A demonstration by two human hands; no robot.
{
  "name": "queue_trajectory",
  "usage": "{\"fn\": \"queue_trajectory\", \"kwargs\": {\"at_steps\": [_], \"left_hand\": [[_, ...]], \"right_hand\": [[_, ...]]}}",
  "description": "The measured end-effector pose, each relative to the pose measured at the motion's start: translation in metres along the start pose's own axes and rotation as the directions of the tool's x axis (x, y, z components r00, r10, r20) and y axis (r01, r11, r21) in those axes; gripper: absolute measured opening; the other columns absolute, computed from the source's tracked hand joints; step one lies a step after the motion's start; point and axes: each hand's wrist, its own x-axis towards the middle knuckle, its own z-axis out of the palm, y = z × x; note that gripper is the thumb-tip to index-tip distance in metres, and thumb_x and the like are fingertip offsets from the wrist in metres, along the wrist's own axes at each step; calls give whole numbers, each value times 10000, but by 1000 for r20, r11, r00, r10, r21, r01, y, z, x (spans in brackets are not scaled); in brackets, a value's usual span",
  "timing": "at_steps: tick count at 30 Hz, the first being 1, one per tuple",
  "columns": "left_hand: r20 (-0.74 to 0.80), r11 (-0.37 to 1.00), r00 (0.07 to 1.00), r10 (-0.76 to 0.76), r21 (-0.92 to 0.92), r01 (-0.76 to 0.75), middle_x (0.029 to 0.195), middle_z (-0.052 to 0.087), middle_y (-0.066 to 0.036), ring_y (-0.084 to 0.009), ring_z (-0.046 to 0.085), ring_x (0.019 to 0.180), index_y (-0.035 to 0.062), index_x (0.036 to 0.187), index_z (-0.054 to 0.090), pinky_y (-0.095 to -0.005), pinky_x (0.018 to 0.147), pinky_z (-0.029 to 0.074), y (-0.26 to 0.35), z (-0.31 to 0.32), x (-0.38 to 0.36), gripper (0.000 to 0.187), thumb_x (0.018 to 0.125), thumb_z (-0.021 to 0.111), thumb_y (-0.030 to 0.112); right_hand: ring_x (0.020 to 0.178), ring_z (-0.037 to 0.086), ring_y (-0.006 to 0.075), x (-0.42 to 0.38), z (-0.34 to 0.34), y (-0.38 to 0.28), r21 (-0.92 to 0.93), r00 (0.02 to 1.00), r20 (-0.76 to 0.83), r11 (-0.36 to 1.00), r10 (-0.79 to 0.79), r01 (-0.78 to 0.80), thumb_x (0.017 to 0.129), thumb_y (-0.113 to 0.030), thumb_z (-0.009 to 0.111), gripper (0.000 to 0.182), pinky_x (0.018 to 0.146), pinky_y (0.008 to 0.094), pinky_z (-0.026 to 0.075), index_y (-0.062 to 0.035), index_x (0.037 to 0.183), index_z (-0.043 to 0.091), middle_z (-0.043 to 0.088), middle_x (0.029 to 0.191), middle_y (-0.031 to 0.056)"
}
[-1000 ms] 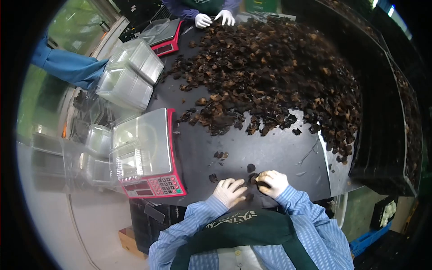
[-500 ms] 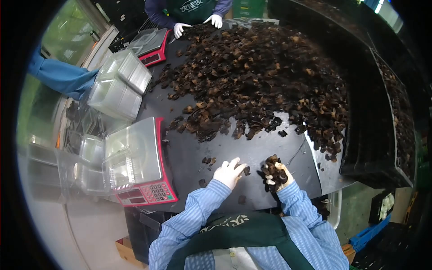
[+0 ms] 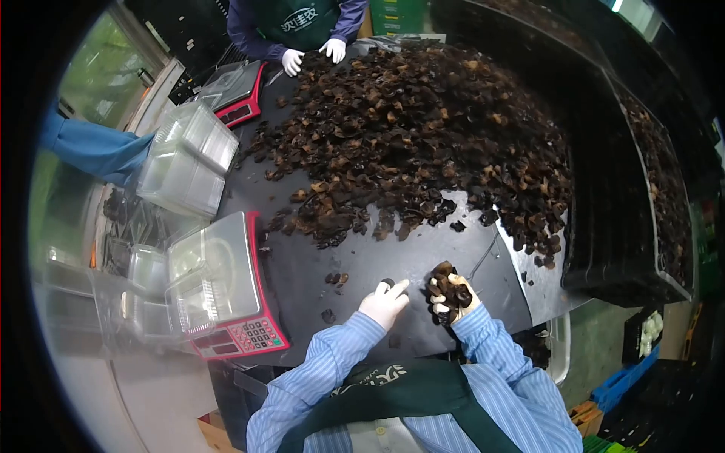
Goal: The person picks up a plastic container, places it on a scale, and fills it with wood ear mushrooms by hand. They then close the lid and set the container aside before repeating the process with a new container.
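My right hand (image 3: 464, 296), in a pale glove, is closed around a clump of dark brown wood ear mushrooms (image 3: 447, 291) above the table's near edge. Just left of it is my white-gloved left hand (image 3: 384, 303), its fingers bent toward the clump. A small dark mushroom piece (image 3: 388, 282) shows at the left fingers, apparently pinched there, partly hidden. Loose pieces (image 3: 337, 278) lie on the dark tabletop (image 3: 302, 294) to the left. Beyond both hands spreads a large heap of wood ear mushrooms (image 3: 423, 136).
A red-framed scale (image 3: 219, 264) with a clear tray on it stands at left. Behind it are stacked clear plastic boxes (image 3: 189, 155) and a second scale (image 3: 238, 98). Across the table, another person's gloved hands (image 3: 313, 57) touch the heap. A black crate (image 3: 623, 189) borders the right.
The whole view has shifted slightly. My right hand still grips the clump, now turned a little. The dark piece by my left hand shows above its fingers instead of at their right.
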Motion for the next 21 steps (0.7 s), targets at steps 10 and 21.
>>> {"fn": "queue_trajectory", "kwargs": {"at_steps": [10, 21], "left_hand": [[277, 984, 945, 174, -75, -159, 1088, 496, -50, -237, 499, 855, 176, 1013, 557, -321, 687, 491, 21, -20, -51, 301, 716, 605, 153], [-86, 975, 974, -209, 59, 215, 1105, 481, -64, -223, 529, 806, 164, 908, 548, -343, 593, 510, 10, -34, -37, 218, 695, 595, 161]], "right_hand": [[678, 495, 224, -6, -10, -3, 64, 996, 79, 998, -29, 24, 821, -240, 497, 291, 496, 286, 401, -16, 1004, 531, 565, 879, 134], [639, 466, 188, -13, 19, 14, -135, 999, 9, 990, -42, 43, 791, -219, 527, 290, 482, 254, 385, -21, 999, 486, 502, 832, 117]]}}
